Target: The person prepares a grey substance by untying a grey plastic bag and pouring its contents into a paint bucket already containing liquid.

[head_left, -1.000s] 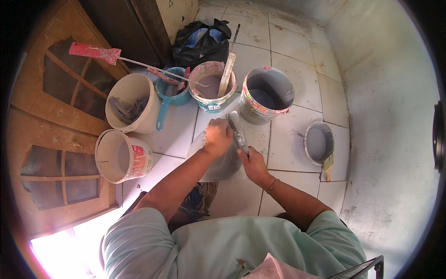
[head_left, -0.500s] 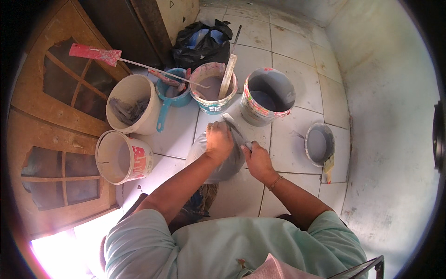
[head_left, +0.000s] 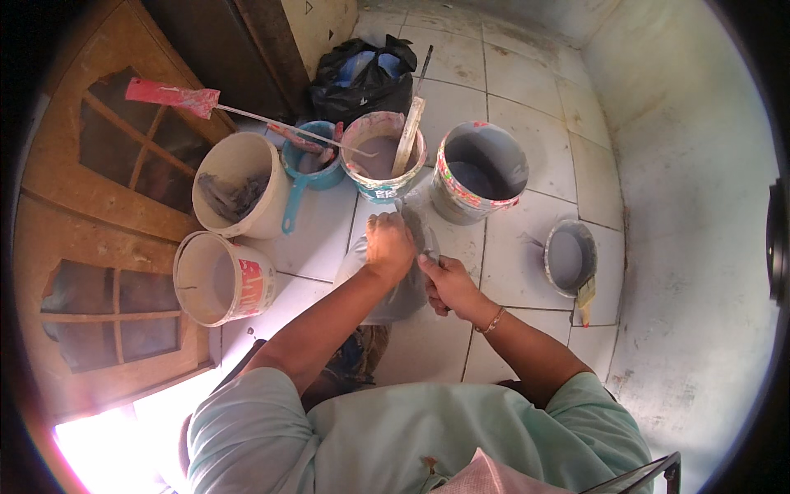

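A plastic bag (head_left: 399, 300) of grey material stands on the tiles before me, partly covered by my hands and forearm. My left hand (head_left: 389, 245) is closed on the upper part of this bag, knuckles up. Just to its right, my right hand (head_left: 448, 284) is wrapped round the handle of a flat-bladed tool (head_left: 412, 228), pointing away from me along the bag's mouth. The blade lies close to my left fingers; whether it touches the bag I cannot tell. It looks like a scraper or a knife, smeared grey.
Beyond the bag stand a grey-lined bucket (head_left: 521, 177), a paint bucket (head_left: 384, 191) with a wooden stick, and a blue dipper (head_left: 295, 200). A long-handled roller (head_left: 173, 97) lies across them. Two white buckets (head_left: 276, 198) are left; a small pail (head_left: 592, 255) with a brush sits right, by the wall.
My right hand has drawn slightly toward me and left, turning the tool so its blade shows less broadly. My left hand keeps its hold on the bag. The view has shifted slightly.
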`<state>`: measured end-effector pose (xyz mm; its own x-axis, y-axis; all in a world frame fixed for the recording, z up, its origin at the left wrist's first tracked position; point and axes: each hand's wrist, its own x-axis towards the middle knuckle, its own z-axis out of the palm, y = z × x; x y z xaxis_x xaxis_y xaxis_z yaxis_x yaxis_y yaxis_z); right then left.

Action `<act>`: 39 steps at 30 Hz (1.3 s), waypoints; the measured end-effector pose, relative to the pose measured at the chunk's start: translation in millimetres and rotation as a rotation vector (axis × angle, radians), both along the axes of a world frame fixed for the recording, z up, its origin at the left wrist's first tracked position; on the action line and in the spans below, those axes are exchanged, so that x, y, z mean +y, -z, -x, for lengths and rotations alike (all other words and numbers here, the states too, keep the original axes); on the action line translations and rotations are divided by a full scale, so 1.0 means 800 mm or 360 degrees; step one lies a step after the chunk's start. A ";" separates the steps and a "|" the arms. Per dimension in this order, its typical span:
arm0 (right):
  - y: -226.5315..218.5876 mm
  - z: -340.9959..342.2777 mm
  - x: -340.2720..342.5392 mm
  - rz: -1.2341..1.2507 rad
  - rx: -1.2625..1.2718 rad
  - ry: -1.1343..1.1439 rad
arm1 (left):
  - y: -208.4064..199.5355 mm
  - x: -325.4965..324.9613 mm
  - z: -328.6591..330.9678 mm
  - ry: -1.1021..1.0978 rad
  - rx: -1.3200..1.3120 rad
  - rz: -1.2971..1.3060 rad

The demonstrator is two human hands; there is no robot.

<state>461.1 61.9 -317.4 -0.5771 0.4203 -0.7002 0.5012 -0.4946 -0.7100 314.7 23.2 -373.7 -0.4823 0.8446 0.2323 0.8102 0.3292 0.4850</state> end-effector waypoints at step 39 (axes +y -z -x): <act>-0.103 0.112 0.113 -0.2262 -0.0122 -0.0481 | -0.014 -0.005 0.014 -0.0016 -0.1202 -0.0315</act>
<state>371.8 152.0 -234.7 -0.7484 0.6431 0.1624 0.5153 0.7179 -0.4681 303.1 19.0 -362.6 -0.5772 0.8165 -0.0164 0.2342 0.1847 0.9545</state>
